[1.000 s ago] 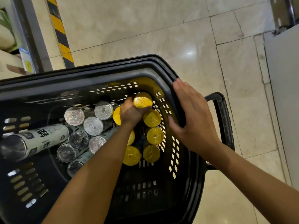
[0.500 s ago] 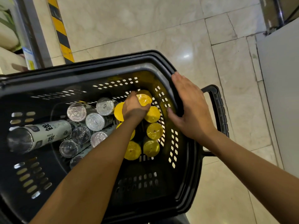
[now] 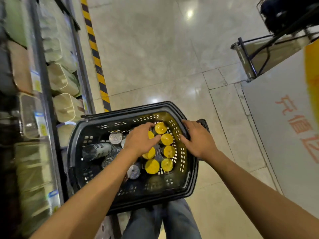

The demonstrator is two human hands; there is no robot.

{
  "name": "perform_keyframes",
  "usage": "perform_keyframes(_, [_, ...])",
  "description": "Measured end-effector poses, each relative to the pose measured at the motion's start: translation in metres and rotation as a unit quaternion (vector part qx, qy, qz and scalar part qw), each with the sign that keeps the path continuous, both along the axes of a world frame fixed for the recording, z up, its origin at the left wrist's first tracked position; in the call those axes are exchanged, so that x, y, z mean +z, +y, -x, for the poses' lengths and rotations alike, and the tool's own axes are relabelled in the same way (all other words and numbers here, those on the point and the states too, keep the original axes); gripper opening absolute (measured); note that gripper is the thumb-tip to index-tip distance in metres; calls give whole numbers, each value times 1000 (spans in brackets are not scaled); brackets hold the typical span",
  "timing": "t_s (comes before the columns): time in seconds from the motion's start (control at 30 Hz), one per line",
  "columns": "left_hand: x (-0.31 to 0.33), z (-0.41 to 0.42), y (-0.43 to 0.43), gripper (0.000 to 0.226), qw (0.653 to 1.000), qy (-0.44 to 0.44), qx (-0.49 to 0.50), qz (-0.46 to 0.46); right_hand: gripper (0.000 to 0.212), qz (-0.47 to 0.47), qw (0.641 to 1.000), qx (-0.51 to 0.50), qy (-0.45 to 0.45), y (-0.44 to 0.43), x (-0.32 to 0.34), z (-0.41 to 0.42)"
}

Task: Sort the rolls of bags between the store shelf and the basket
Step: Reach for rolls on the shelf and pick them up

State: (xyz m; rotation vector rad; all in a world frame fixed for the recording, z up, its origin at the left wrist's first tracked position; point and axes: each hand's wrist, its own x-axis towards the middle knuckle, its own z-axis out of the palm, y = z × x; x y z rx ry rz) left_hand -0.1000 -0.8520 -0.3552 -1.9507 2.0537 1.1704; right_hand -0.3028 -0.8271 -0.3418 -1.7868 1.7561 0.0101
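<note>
- Cannot tell whether left hand (image 3: 139, 140), spread over yellow-capped rolls (image 3: 166, 139) at 1 o'clock inside basket (image 3: 131, 109), clamps one; risks toppling upright neighbours.
- Steadies basket at 3 o'clock with right hand (image 3: 198, 140), fingers flat, unclenched; risks tilting if let go.
- Risks snagging silver-capped rolls (image 3: 116, 138) at 9 o'clock.

Both our bare forearms reach forward and down. Our left hand (image 3: 140, 139) lies palm down, its fingers and thumb apart in a loose curve; we cannot tell whether they grip anything. Our right hand (image 3: 198, 138) lies flat, fingers nearly straight, thumb splayed leftward.
</note>
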Motion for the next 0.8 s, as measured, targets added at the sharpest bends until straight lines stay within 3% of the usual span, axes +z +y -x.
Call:
perform_keyframes(0.23, [157, -35, 27, 51, 997, -4, -16, 73, 56, 24, 999, 16, -20, 22, 139, -28])
perform_keyframes(0.47, [258, -70, 80, 63, 984, -24, 120, 128, 55, 68, 991, 95, -66, 29, 223, -54])
perform_keyframes(0.67, [305, -75, 167, 49, 939, -65, 287, 180, 55, 78, 955, 271, -96, 40, 274, -90])
perform_keyframes(0.8, [326, -65, 254, 56, 888, -105, 402, 196, 55, 78, 909, 387, -134, 79, 297, -121])
